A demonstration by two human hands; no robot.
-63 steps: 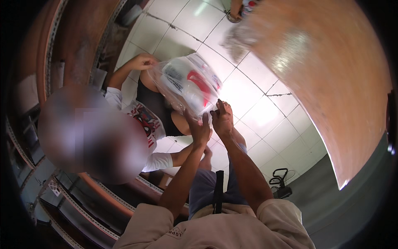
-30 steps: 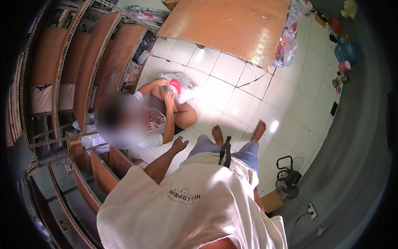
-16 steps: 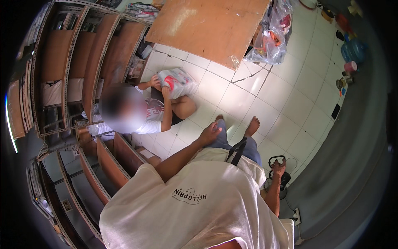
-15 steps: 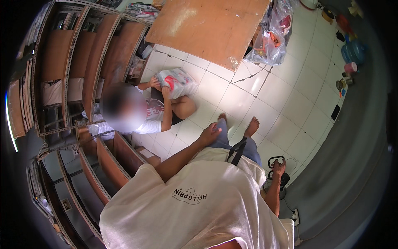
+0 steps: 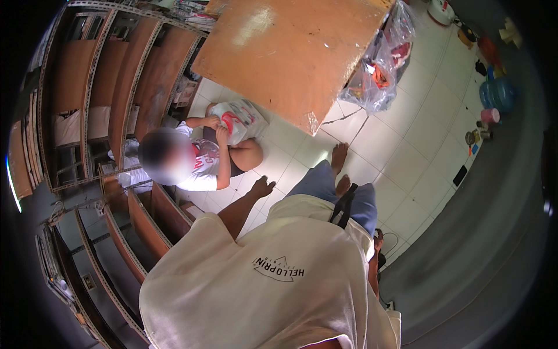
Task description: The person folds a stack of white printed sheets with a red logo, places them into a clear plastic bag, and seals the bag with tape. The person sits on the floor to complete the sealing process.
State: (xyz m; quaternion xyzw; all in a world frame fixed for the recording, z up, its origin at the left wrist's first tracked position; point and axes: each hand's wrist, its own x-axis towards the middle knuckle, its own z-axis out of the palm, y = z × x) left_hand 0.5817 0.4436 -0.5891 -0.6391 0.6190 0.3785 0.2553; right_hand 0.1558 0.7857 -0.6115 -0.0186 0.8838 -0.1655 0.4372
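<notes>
Packet (image 5: 241, 120), white and red in clear plastic, is held at the knees by both hands (image 5: 221, 136) of a person seated (image 5: 204, 166) on the tiled floor (image 5: 410, 180). The wearer's left hand (image 5: 263, 187) is held out over the tiles near that person's knee, well apart from the packet, with the fingers loosely spread and the thumb raised. The right hand (image 5: 378, 240) is partly covered by the wearer's pale shirt (image 5: 256, 302); whether it is open or closed cannot be told. Beside it, a dark object (image 5: 382, 260) is mostly hidden by the arm. Beyond the packet, a corner of a brown table (image 5: 285, 58) is pointed toward the wearer's bare feet (image 5: 339, 158), with clear bags (image 5: 372, 87) gathered along its right edge. Brown shelves (image 5: 107, 75) are ranged at the left. By the grey wall (image 5: 494, 198), a blue bottle (image 5: 497, 95) and a pink cup (image 5: 490, 116) are placed near each other.
</notes>
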